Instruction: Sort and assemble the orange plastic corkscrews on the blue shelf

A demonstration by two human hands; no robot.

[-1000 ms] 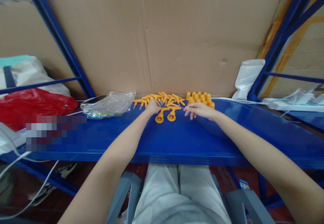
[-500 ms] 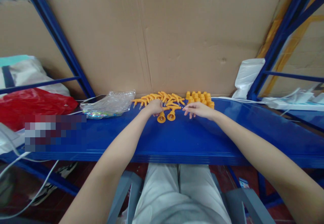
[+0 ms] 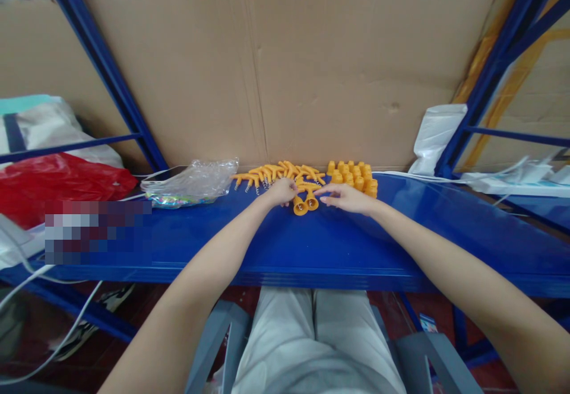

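Two yellow corkscrews with flared bases stand side by side on the blue shelf, the left corkscrew and the right corkscrew. A metal spiral shows inside each base. My left hand is closed on the handle end of the left corkscrew, its fingertips partly hidden. Reaching from the other side, my right hand has its fingers stretched out and apart, the index fingertip at the handle of the right corkscrew. Behind my left hand lies a row of loose yellow handles with metal spirals. Beyond my right hand are several yellow bases.
A clear plastic bag lies left of the handles. The cardboard sheet rises along the back. White cables run along the rear edge at right, beside a white packet. A red bag sits far left.
My left hand and the left corkscrew have moved right, and the right corkscrew has shifted right too. The two bases now stand closer together. My right hand has come slightly left to the right corkscrew.
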